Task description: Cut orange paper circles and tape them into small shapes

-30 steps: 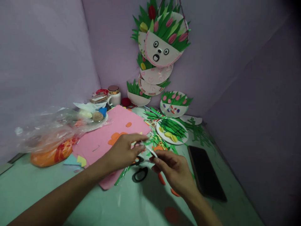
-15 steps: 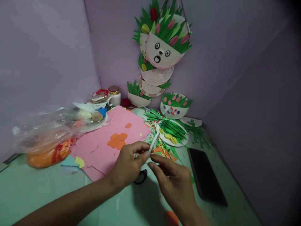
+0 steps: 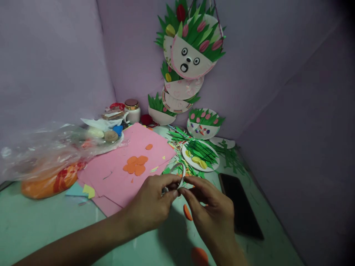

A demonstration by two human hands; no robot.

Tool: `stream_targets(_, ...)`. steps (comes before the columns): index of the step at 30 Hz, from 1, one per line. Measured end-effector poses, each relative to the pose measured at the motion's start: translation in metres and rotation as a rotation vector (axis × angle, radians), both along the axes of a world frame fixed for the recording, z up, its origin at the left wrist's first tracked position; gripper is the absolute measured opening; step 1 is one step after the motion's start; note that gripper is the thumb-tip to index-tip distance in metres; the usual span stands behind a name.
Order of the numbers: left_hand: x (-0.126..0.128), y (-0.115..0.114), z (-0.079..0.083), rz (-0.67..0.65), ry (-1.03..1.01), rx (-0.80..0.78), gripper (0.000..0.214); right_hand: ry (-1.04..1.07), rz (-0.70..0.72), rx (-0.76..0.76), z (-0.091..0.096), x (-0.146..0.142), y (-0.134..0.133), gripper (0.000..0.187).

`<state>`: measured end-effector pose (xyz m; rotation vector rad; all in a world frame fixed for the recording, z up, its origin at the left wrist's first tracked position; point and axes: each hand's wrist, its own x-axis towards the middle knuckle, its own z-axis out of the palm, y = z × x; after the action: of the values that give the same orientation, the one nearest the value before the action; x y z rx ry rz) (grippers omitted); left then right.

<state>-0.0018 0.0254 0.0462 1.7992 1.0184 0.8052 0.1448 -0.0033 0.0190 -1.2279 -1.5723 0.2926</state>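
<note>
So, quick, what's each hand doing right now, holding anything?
Left hand: closed, pinching the white strip, which is bent into a loop.
Right hand: closed, pinching the same strip.

white strip (image 3: 181,173) ends: hidden by fingers (image 3: 165,183) | plastic bag (image 3: 41,151): cut off left

Lilac walls (image 3: 55,55), pale green table (image 3: 33,229)
</note>
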Motion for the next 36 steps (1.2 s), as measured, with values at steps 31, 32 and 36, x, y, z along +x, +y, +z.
stream_targets(31, -0.001, 0.007, 0.000, 0.042, 0.058, -0.052, 0.020, 0.224, 0.055, -0.344, 0.006, 0.000, -0.001, 0.010)
stream_targets(32, -0.001, 0.006, 0.001, 0.050, 0.050, -0.059, 0.020, 0.237, 0.063, -0.345, 0.006, -0.001, -0.002, 0.010)
stream_targets(36, 0.000, 0.005, 0.002, 0.063, 0.032, -0.062, 0.019, 0.313, 0.066, -0.364, 0.005, -0.001, -0.003, 0.010)
